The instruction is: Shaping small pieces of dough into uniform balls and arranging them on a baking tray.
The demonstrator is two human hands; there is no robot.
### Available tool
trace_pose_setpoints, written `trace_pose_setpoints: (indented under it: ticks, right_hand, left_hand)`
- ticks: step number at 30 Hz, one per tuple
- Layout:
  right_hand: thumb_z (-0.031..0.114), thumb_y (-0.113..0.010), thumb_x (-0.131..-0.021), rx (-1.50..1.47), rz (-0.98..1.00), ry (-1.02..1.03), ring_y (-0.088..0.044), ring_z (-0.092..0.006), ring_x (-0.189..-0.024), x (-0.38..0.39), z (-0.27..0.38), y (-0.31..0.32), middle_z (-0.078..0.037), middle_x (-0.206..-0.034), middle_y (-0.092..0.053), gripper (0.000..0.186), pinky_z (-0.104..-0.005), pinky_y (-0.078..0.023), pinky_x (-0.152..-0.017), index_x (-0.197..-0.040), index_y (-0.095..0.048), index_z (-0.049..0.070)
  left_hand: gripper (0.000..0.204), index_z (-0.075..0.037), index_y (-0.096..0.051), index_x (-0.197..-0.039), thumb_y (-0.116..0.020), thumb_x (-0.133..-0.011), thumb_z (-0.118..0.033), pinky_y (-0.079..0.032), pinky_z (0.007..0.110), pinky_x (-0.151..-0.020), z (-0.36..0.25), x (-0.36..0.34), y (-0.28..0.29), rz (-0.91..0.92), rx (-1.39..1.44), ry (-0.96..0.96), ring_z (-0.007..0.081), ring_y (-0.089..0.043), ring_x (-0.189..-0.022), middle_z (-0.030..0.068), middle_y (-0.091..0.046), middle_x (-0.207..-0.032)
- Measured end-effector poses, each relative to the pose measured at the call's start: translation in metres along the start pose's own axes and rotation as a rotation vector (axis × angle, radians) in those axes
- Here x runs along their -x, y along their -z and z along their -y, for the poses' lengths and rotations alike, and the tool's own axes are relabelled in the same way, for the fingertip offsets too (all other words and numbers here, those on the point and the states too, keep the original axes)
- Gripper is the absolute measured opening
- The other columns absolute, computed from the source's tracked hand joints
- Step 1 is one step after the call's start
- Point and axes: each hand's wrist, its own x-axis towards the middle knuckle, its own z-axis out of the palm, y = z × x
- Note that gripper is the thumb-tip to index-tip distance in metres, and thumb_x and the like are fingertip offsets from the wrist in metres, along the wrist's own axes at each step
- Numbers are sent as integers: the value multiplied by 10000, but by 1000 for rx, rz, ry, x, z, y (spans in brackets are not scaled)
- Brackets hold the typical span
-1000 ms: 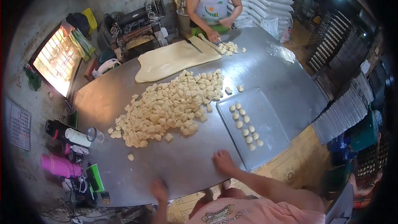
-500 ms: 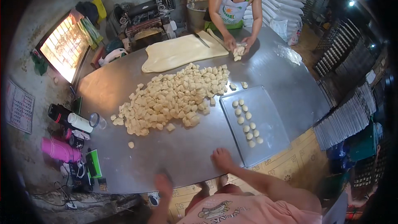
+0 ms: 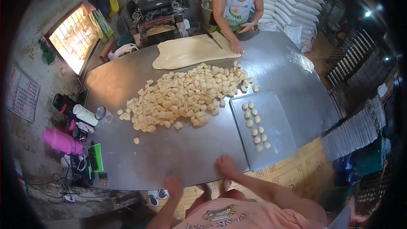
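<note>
My right hand (image 3: 226, 166) rests palm down on the steel table (image 3: 190, 157) near its front edge, left of the tray's lower corner. Its fingers are curled under, and whatever lies beneath them is hidden. My left hand (image 3: 174, 185) is at the table's front edge, also closed, with its underside out of sight. Beyond them spreads a large heap of cut dough pieces (image 3: 182, 97). One loose dough piece (image 3: 136, 141) lies by itself left of my hands. On the metal tray (image 3: 277, 144), round dough balls (image 3: 254, 132) sit in two rough rows.
Across the table a co-worker (image 3: 237, 10) in an apron presses one hand on a thick dough sheet (image 3: 182, 53), where a knife (image 3: 215, 41) lies. Bottles (image 3: 85, 114) and a pink flask (image 3: 62, 141) line the left edge. Stacked trays (image 3: 354, 123) stand at right.
The view has shifted slightly. My left hand, blurred before, now shows more clearly at the table edge. The co-worker's handful of dough pieces is gone, and one hand now touches the dough sheet.
</note>
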Motion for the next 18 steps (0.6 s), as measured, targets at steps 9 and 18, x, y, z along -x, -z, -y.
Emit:
trace_pose_setpoints:
  ticks: [9, 18]
  right_hand:
    - [173, -611, -895, 62, 288, 209, -621, -347, -1078, -84, -12, 26, -157, -1085, -662, 227, -500, -495, -970, -1074, -680, 51]
    - [94, -650, -848, -275, 34, 131, -613, -374, -1093, -24, 31, -18, -180, -1071, -651, 166, -537, -487, -985, -1003, -684, 44]
  left_hand:
    - [192, -44, -696, -977, -544, -1029, -149, -527, 598, -762, 26, -114, 2, 114, -9, -99, 431, -654, -828, 196, -687, -947]
    - [138, -52, -671, -964, -599, -999, -165, -491, 550, -850, -49, -62, -4, 27, 66, -228, 419, -638, -940, 211, -677, -976]
